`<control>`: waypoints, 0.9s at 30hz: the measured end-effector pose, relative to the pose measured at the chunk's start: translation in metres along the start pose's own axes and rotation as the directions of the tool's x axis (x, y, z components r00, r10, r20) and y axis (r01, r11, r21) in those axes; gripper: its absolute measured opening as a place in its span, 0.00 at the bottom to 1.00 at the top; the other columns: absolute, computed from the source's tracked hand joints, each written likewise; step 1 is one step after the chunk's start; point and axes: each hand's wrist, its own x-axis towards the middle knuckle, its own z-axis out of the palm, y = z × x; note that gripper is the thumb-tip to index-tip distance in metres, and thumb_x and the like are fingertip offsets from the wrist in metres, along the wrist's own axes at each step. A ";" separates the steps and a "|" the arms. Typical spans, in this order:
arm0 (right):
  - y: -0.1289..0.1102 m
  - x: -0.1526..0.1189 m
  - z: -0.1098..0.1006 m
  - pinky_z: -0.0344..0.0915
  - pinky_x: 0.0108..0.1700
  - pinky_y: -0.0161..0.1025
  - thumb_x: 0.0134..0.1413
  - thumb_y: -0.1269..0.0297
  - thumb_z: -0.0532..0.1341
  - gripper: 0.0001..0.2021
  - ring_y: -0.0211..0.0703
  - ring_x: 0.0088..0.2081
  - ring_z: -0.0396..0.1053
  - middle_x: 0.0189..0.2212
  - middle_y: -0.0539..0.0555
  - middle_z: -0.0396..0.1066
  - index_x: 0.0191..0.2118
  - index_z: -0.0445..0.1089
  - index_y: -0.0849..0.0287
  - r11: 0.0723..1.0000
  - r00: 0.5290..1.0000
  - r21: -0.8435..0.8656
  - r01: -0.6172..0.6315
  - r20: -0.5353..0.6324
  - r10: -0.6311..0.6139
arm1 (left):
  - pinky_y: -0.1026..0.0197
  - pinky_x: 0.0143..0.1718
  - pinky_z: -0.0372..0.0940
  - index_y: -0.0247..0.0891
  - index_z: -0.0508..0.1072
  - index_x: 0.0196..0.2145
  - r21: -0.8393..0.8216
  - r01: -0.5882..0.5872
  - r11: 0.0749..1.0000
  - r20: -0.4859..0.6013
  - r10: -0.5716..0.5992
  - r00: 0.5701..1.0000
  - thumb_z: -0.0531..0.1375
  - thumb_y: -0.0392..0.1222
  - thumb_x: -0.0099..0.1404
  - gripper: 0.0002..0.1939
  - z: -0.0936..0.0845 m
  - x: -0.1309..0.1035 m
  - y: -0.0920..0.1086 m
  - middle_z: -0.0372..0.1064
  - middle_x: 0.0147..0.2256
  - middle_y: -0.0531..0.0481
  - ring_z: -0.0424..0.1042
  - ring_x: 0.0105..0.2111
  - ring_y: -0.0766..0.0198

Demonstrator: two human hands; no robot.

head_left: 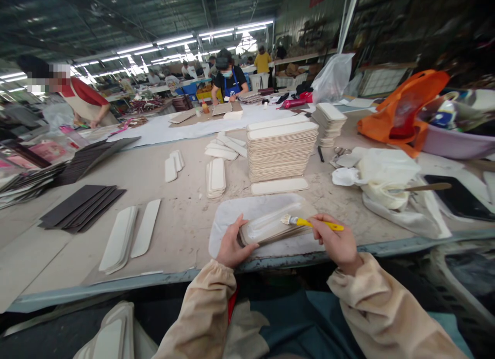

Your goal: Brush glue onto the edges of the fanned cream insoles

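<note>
We see long white ceiling tube lights [176, 41] glaring overhead, the right background dim, and the edges stretched and blurred.

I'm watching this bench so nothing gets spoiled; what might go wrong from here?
The brush in the right hand points toward the left hand, so a long stroke might smear its fingers. The left hand steadies only one end of the pile of strips, so brushing could shift the layers. The tall stack stands close behind, and a knock might spill it.
</note>
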 end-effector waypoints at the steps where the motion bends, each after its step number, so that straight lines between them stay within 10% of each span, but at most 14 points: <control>1: 0.001 0.001 -0.002 0.58 0.23 0.32 0.51 0.50 0.59 0.15 0.35 0.18 0.58 0.15 0.46 0.61 0.26 0.69 0.58 1.000 1.000 -0.023 0.014 -0.024 -0.015 | 0.48 0.55 0.58 0.39 0.49 0.63 0.002 -0.003 1.000 -0.001 0.003 1.000 0.66 0.49 0.51 0.47 0.000 0.000 0.000 0.65 0.52 0.42 0.64 0.53 0.51; 7: -0.001 -0.002 -0.003 0.58 0.25 0.34 0.51 0.50 0.59 0.15 0.36 0.20 0.59 0.16 0.47 0.61 0.28 0.69 0.59 0.993 0.990 -0.067 0.097 -0.099 -0.103 | 0.47 0.56 0.58 0.39 0.50 0.62 0.008 -0.001 1.000 -0.003 0.001 1.000 0.66 0.49 0.52 0.46 0.001 -0.001 -0.002 0.65 0.52 0.42 0.64 0.53 0.52; 17: -0.008 -0.021 0.023 0.58 0.24 0.32 0.54 0.51 0.58 0.14 0.35 0.19 0.58 0.16 0.46 0.61 0.28 0.67 0.58 0.985 0.969 0.164 0.058 0.228 -0.095 | 0.47 0.56 0.58 0.39 0.51 0.62 0.022 -0.003 1.000 0.004 0.003 1.000 0.66 0.50 0.52 0.45 0.001 -0.001 -0.004 0.65 0.53 0.42 0.64 0.53 0.51; 27: -0.006 -0.005 0.002 0.57 0.23 0.33 0.51 0.49 0.59 0.15 0.35 0.19 0.57 0.16 0.46 0.61 0.27 0.68 0.57 1.000 1.000 -0.008 0.024 0.000 -0.024 | 0.45 0.57 0.57 0.39 0.52 0.61 0.033 -0.001 0.999 -0.002 0.001 1.000 0.65 0.51 0.52 0.43 0.002 -0.001 -0.004 0.64 0.53 0.41 0.63 0.54 0.50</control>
